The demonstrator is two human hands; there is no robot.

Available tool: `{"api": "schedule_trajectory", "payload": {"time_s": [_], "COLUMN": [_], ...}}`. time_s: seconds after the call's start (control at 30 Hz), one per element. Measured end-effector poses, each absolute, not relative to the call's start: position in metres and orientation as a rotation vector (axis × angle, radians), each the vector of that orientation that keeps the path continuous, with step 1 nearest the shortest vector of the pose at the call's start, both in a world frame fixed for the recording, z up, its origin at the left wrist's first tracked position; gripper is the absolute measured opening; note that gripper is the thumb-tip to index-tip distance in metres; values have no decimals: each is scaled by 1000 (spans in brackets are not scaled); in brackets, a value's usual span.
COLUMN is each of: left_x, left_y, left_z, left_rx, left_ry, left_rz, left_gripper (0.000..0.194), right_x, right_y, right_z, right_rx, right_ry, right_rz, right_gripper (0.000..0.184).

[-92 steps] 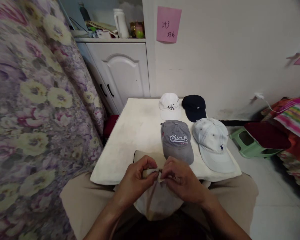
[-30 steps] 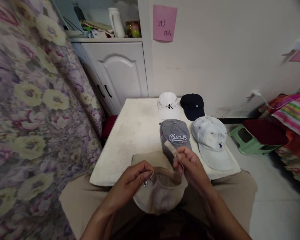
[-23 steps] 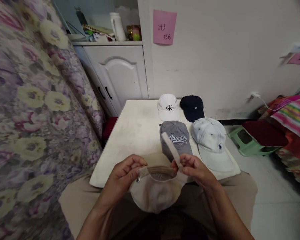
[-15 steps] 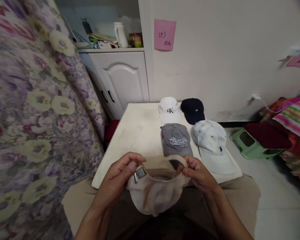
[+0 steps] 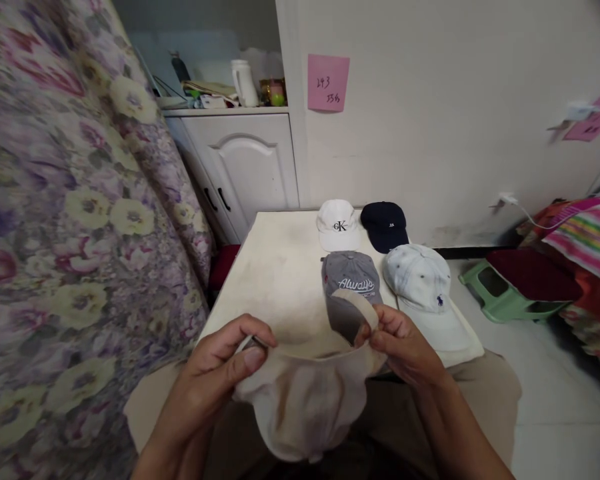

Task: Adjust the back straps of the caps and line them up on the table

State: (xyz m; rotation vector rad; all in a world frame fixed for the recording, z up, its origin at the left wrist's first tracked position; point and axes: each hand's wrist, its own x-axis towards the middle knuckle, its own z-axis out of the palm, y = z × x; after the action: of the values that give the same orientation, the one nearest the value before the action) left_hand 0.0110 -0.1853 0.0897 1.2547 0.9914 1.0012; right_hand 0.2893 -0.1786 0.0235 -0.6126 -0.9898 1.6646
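Note:
Between my hands, over my lap, is a beige baseball cap (image 5: 305, 400) with its back opening facing up. My left hand (image 5: 225, 367) pinches the buckle side of the opening, where a bit of metal shows at the fingers. With its fingers closed, my right hand (image 5: 400, 340) grips the other side, and the loose strap (image 5: 357, 307) curls up from there. Just beyond on the table lies a grey cap (image 5: 347, 277) with "Always" lettering, partly hidden by the strap. A pale washed-denim cap (image 5: 423, 287) is to the right of it.
A white cap (image 5: 339, 227) with CK letters and a navy cap (image 5: 385, 227) sit at the back of the cream-covered table (image 5: 275, 267). Floral curtain (image 5: 90, 233) hangs at left. A green stool (image 5: 520, 287) stands to the right, and a white cabinet (image 5: 250, 167) behind.
The cap has tilted and dropped slightly, so its inside and buckle are mostly out of sight. The strap end now stands up higher, and my left hand has shifted a little left.

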Motion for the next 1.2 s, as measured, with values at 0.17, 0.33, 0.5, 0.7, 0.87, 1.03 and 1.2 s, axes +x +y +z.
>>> {"api": "schedule_trajectory", "payload": {"time_s": [0.17,0.33,0.5,0.7,0.87,1.03,1.2], "left_x": [22,30,19,6,-1,-4,-7], "left_y": [-182,-167,-145,-123,-121,-127,-126], "left_z": [93,84,65,31,-2,-14,-15], "left_rx": [945,823,823,797,795,773,715], "left_ry": [895,888,941,813,739,644,589], "left_rz": [1145,1189,1156,1107,858,833,909], "left_gripper": [24,24,25,42,43,35,28], "right_x": [296,281,266,264,263,261,262], "right_y": [-176,-171,-164,-153,-147,-144,-143], "right_z": [18,2,-9,-17,-20,-21,-28], "right_rx": [-424,-482,-558,-534,-524,-527,-489], "right_ry": [-1172,-1259,-873,-774,-771,-782,-763], "right_rz": [1839,1886,1828,1828,1808,1828,1866], "right_gripper": [52,36,41,43,41,44,38]}}
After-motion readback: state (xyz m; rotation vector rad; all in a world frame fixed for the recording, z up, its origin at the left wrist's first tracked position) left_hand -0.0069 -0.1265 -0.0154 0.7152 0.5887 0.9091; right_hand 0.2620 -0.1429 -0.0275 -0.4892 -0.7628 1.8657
